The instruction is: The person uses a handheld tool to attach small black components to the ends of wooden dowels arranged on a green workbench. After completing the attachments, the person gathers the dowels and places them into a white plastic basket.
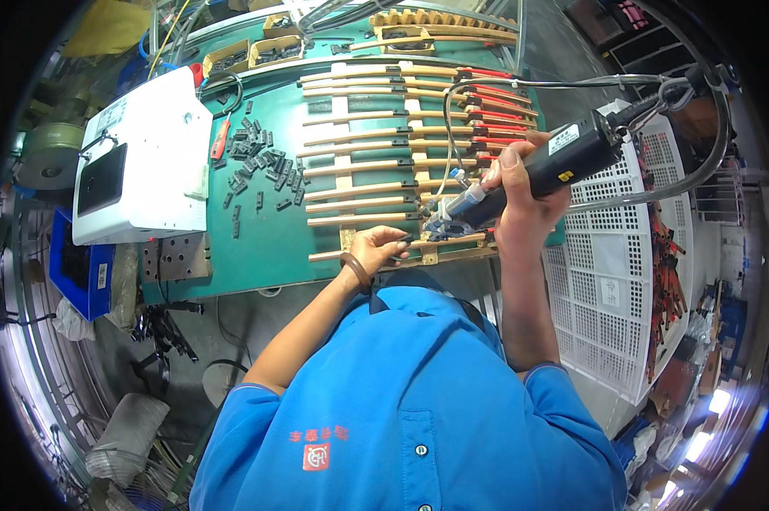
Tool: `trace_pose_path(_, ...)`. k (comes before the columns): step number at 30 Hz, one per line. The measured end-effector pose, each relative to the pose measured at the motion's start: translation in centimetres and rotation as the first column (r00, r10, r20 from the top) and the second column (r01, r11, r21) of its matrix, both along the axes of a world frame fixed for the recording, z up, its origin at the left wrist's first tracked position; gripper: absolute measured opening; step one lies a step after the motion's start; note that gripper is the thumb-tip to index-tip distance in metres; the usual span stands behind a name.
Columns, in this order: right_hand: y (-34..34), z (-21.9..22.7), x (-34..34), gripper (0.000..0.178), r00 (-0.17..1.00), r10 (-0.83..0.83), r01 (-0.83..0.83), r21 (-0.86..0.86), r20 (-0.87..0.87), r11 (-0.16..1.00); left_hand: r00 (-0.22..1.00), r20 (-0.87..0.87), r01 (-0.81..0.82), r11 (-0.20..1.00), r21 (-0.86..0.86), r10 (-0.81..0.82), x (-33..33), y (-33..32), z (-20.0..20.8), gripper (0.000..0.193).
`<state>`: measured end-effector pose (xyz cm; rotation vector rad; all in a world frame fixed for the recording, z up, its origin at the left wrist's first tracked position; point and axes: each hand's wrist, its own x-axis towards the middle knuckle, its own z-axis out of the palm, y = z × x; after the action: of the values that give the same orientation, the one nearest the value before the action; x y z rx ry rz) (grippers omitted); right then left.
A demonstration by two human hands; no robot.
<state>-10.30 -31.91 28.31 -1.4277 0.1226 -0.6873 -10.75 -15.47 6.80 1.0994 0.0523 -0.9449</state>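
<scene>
My right hand is wrapped around a black power screwdriver with a cable and hoses. Its metal nose points down and left, just above the nearest wooden stick. Beside that nose, my left hand pinches a small black plastic piece on this stick, its fingertips partly covering the piece. Beyond it several more wooden sticks lie side by side across wooden rails, with black pieces near their middles. Farther back, sticks have red right ends.
Loose black plastic pieces are scattered on the green table. A red-handled tool lies beside a white machine at left. Small boxes stand at the back. A white plastic basket with red and black parts is at right.
</scene>
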Motion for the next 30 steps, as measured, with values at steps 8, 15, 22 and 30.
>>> trace_pose_path(8, -0.5, -0.6, -0.3, 0.036, 0.998, -0.066, 0.067, -0.037, 0.012, 0.997, 0.993, -0.114, 0.021, 1.000, -0.013, -0.022, -0.2, 0.3, -1.1, 0.024)
trace_pose_path(15, -0.3, -0.9, -0.9, 0.035, 0.995, -0.101, 0.101, -0.067, 0.007, 0.993, 0.988, -0.152, -0.016, 0.997, -0.069, 0.005, -0.6, 0.2, -1.7, 0.019)
trace_pose_path(22, -0.2, -2.7, -1.6, 0.036, 0.999, -0.033, 0.033, -0.025, 0.010, 0.999, 0.364, 0.921, -0.250, 0.938, 0.239, -0.137, -0.9, -1.3, -2.0, 0.020)
trace_pose_path(30, -1.2, -2.9, -2.1, 0.036, 0.999, -0.026, 0.024, -0.055, -0.021, 0.998, 0.260, 0.942, -0.419, 0.854, 0.308, -0.211, -2.2, -1.5, -2.9, 0.019)
